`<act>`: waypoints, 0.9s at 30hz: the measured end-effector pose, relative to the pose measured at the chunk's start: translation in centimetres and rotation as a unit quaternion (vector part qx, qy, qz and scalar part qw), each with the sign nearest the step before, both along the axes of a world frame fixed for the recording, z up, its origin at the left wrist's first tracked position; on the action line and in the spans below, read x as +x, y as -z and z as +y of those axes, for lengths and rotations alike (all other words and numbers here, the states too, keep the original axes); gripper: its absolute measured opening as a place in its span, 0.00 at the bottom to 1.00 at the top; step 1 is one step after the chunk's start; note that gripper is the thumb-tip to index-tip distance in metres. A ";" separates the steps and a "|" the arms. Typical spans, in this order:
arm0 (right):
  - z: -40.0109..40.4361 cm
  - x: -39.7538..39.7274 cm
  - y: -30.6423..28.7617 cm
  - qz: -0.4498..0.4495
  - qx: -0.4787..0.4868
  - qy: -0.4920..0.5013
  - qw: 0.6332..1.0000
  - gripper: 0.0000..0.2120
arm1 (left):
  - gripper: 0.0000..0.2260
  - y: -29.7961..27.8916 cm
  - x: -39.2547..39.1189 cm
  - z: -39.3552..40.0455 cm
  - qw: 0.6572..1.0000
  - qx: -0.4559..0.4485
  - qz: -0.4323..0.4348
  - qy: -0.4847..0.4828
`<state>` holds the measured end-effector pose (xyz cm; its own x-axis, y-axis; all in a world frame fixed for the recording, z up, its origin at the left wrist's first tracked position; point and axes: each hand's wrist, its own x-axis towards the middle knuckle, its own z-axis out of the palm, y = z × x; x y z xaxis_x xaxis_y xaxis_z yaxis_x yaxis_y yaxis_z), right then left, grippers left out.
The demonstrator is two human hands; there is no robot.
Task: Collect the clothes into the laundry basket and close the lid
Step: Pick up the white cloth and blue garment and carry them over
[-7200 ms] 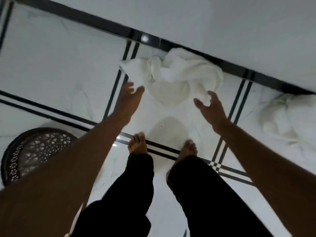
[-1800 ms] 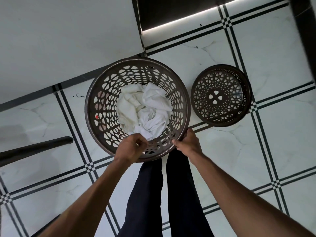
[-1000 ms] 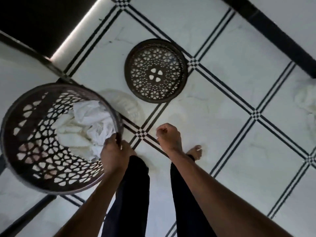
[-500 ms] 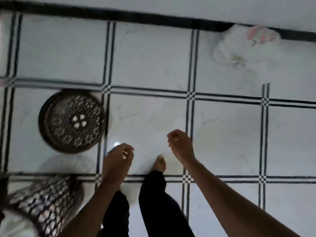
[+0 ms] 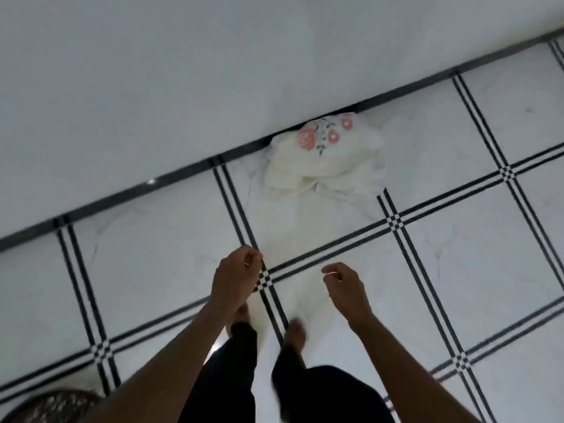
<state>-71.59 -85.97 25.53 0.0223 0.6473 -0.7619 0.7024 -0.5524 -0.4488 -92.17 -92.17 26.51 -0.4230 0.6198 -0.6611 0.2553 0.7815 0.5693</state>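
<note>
A crumpled white cloth (image 5: 323, 161) with pink embroidered flowers lies on the tiled floor against the base of the wall, ahead of me and slightly right. My left hand (image 5: 236, 276) hangs in front of me with its fingers curled in, holding nothing. My right hand (image 5: 345, 285) is beside it, also loosely curled and empty. Both hands are well short of the cloth. At the bottom left corner shows the edge of a brown perforated plastic piece (image 5: 52, 406); I cannot tell whether it is the basket or its lid.
A white wall (image 5: 183, 87) with a dark skirting strip (image 5: 137, 190) runs diagonally across the top. The floor is white marble tile with black double lines (image 5: 393, 222). My bare feet (image 5: 294, 331) and dark trousers are below my hands.
The view has swung toward the flowered cloth, which is now closer and central. The lid and basket have slid out to the bottom left. My hands stay curled and empty.
</note>
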 end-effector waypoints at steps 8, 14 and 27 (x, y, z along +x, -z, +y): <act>20.7 2.3 8.7 0.033 -0.032 0.006 0.999 0.20 | 0.16 6.5 0.6 21.7 0.995 -0.024 0.042 0.084; 36.4 4.4 23.3 -0.004 -0.011 0.047 0.999 0.29 | 0.43 21.6 0.7 35.1 0.994 -0.082 -0.003 -0.078; 44.4 -4.6 37.4 0.146 -0.094 0.058 0.983 0.33 | 0.32 38.9 2.5 43.8 0.913 -0.007 -0.314 -0.258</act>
<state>-76.22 -41.54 -11.87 -0.1498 0.4998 -0.8531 0.4870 -0.7136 -0.5036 -89.66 -48.39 -12.41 -0.1908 0.4341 -0.8804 -0.5234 0.7138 0.4654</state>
